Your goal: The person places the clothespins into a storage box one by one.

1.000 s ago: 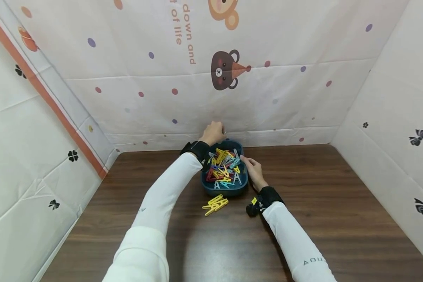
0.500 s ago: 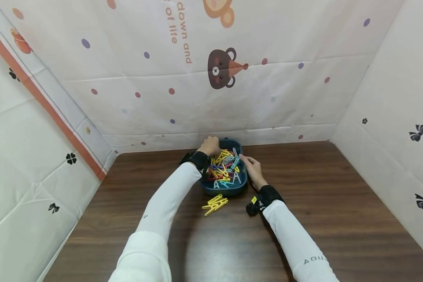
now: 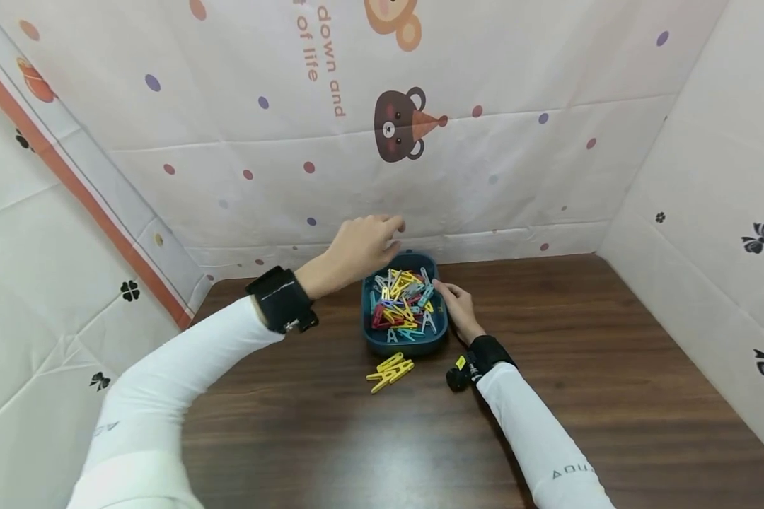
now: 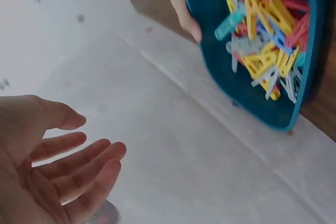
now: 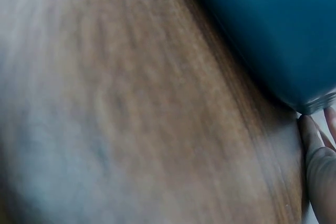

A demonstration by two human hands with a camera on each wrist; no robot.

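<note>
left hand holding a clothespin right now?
No: in the left wrist view the left hand is open and empty, lifted clear of the tray of clothespins.

The right-wrist view is heavily blurred; only the fingertips of the right hand (image 5: 320, 169) are seen at its edge. The tray (image 4: 273, 111) is cut off by the left-wrist frame. The pegs (image 3: 402, 305) cannot be counted.

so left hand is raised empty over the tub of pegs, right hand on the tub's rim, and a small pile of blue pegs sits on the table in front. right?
Not quite: the pile on the table is yellow, not blue, as the head view shows. The rest holds: left hand raised empty over the tub, right hand on its rim.
</note>
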